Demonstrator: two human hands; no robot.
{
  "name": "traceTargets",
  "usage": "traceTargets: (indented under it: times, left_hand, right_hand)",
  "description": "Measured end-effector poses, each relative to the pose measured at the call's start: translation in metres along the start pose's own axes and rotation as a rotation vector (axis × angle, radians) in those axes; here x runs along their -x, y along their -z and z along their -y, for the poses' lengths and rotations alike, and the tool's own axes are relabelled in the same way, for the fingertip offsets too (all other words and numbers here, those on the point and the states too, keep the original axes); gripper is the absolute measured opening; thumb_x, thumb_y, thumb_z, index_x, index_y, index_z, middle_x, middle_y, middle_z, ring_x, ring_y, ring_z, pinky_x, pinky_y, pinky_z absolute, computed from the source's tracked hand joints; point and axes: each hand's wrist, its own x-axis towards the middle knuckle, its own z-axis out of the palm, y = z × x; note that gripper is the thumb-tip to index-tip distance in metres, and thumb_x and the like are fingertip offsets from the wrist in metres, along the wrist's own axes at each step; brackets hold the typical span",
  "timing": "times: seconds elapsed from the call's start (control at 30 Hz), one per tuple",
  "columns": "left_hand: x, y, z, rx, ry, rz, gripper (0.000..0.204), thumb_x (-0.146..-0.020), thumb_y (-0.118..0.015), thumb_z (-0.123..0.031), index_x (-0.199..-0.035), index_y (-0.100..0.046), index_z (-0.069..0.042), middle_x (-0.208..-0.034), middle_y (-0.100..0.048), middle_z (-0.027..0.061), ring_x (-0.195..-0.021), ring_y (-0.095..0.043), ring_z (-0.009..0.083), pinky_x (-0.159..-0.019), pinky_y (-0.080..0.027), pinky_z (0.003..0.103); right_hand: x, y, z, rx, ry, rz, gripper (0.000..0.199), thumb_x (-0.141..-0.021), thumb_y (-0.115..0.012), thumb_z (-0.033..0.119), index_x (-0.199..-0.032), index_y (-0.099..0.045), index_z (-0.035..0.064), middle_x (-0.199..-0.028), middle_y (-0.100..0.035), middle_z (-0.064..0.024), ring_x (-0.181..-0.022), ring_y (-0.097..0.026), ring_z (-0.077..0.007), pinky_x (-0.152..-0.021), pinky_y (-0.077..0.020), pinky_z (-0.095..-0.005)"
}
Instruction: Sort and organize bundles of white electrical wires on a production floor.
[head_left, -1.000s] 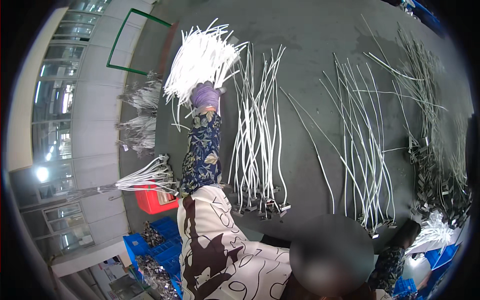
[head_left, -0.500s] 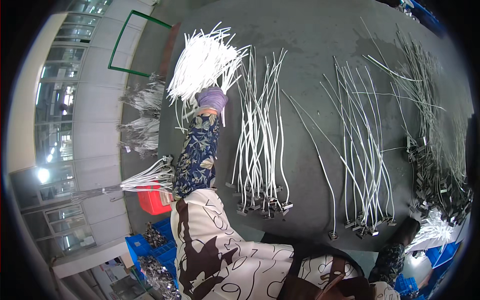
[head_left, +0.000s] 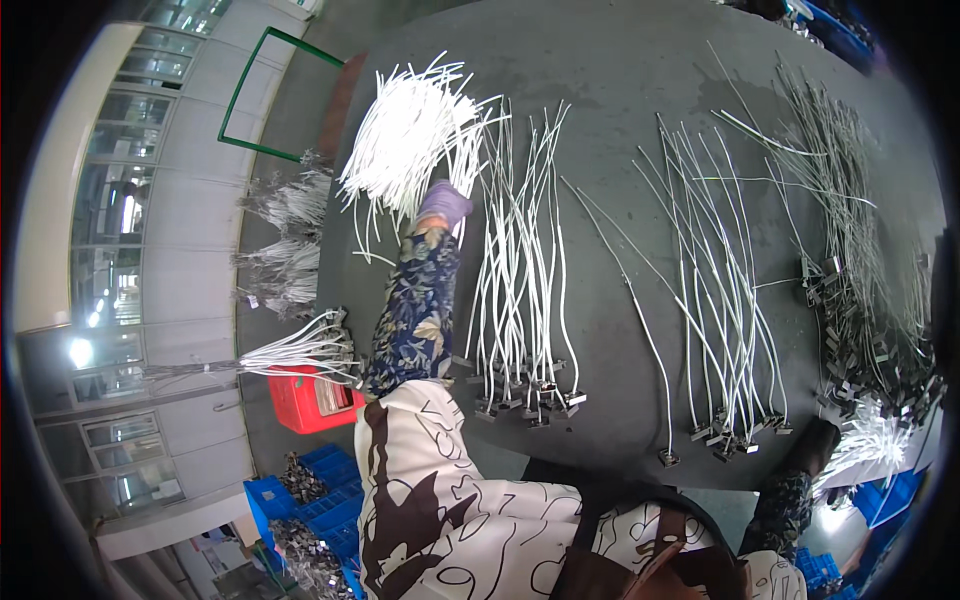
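Observation:
My left hand (head_left: pixel 445 203), in a purple glove, is at the near right edge of a big heap of thin white tubes (head_left: pixel 400 135). Its fingers look closed round a few tubes at that edge, with a white end poking out below the palm; the fingertips are hidden. Just right of it lies a bundle of white-sleeved wires (head_left: pixel 520 270) with small metal pieces at their near ends. At the lower right, my right hand (head_left: pixel 820 445) shows only as a dark shape by the table edge, near a cluster of white wire ends (head_left: pixel 870 450). Its fingers cannot be made out.
A second group of white-sleeved wires (head_left: pixel 715 300) lies right of the middle. Along the right side is a dense pile of grey wires (head_left: pixel 850 220) with metal ends. A red bin (head_left: pixel 300 410) and blue crates (head_left: pixel 335 480) stand left of the table.
My left hand has shifted a little to the right along the near edge of the white heap, and the tubes beside it moved slightly. The wire groups lie as before.

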Motion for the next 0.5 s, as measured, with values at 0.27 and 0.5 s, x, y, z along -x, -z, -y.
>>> traceTargets:
  times: [0.27, 0.5]
  left_hand:
    - [0.069, 0.027, 0.069, 1.295, 0.045, 0.433, 0.025, -0.082, -0.060, -0.020, -0.093, -0.059, 0.002, -0.078, -0.062, 0.0135, -0.062, -0.062, 0.0226, -0.055, -0.052, 0.034]
    - [0.105, 0.017, 0.088, 1.853, -0.596, 0.355, 0.031, -0.089, -0.056, -0.036, -0.093, -0.052, -0.006, -0.049, -0.027, -0.0039, -0.036, -0.025, 0.0108, -0.037, -0.023, 0.029]
  right_hand:
    - [0.008, -0.002, -0.003, 0.020, -0.039, 0.023, 0.012, -0.078, -0.052, 0.017, -0.074, -0.054, 0.0061, -0.077, -0.052, -0.0134, -0.081, -0.052, -0.0285, -0.071, -0.0417, -0.0387]
    - [0.006, -0.004, -0.003, 0.036, -0.018, 0.040, 0.012, -0.078, -0.052, 0.018, -0.074, -0.054, 0.0061, -0.077, -0.052, -0.0135, -0.081, -0.053, -0.0283, -0.071, -0.0418, -0.0387]
